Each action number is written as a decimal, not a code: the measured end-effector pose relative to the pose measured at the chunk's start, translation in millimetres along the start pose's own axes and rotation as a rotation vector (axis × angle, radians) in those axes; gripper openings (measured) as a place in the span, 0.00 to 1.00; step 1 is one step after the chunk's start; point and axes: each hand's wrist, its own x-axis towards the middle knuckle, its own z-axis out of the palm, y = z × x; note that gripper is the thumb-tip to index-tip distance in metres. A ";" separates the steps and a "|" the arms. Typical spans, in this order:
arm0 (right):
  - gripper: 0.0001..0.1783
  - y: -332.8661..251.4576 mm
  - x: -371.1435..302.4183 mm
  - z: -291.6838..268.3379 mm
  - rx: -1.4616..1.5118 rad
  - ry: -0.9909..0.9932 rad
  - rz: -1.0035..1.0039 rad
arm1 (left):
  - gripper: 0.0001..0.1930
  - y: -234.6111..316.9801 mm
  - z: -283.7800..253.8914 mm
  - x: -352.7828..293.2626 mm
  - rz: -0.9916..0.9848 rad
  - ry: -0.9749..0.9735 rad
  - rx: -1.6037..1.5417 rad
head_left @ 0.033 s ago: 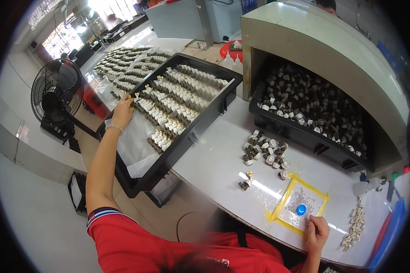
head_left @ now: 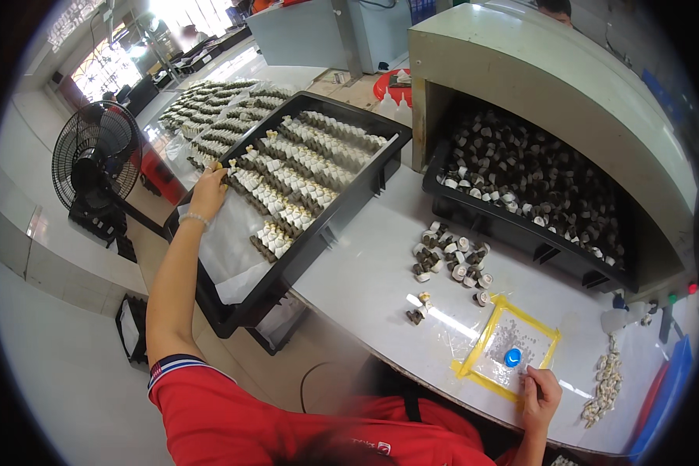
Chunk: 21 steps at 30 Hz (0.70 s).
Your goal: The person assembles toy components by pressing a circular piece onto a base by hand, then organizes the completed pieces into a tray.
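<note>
A person in a red shirt sat at a white table (head_left: 365,256), and from my remote seat I judged the work well along but unfinished. In the long black tray (head_left: 299,254), several packed rows of small white-topped, dark-stemmed pieces (head_left: 291,167) lay slantwise on a pale liner sheet (head_left: 229,241). The row nearest the person was short, and beside it a stretch of liner was bare, so I took that space as left to fill.

The person's left hand (head_left: 208,194) was at the tray's left edge, fingers bent by the end of a row; something yellowish showed at the fingertips, but I could not tell whether it was gripped. The right hand (head_left: 542,394), well to the right of the tray, was curled, thumb and forefinger close together beside a blue round cap (head_left: 512,357). I could not tell if they pinched anything.

Other stock remained. Right of the tray lay a loose cluster (head_left: 450,256) of similar pieces; farther right, under a cream hood (head_left: 551,62), a second black tray (head_left: 512,231) held a jumbled heap of them. Far to the tray's right was a pile of whitish bits (head_left: 604,388). Beyond the tray's far left side, more rows (head_left: 217,116) lay on clear sheeting.
</note>
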 end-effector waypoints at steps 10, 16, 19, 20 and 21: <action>0.07 -0.6 -1.3 -3.5 -0.006 -0.035 -0.027 | 0.23 49.4 -58.6 -40.4 -0.020 0.132 -0.110; 0.10 2.5 -1.5 -7.4 -0.031 -0.047 -0.061 | 0.18 229.6 -96.5 -129.4 0.451 0.151 -0.430; 0.10 2.6 3.1 -4.0 0.010 -0.041 -0.104 | 0.19 278.4 -66.8 -174.8 0.508 -0.113 -0.525; 0.10 1.0 3.9 -3.8 0.002 -0.035 -0.095 | 0.19 285.8 -48.0 -180.7 0.477 -0.113 -0.571; 0.10 -1.2 4.9 -2.7 0.010 -0.052 -0.102 | 0.20 291.7 -31.9 -184.0 0.445 -0.114 -0.615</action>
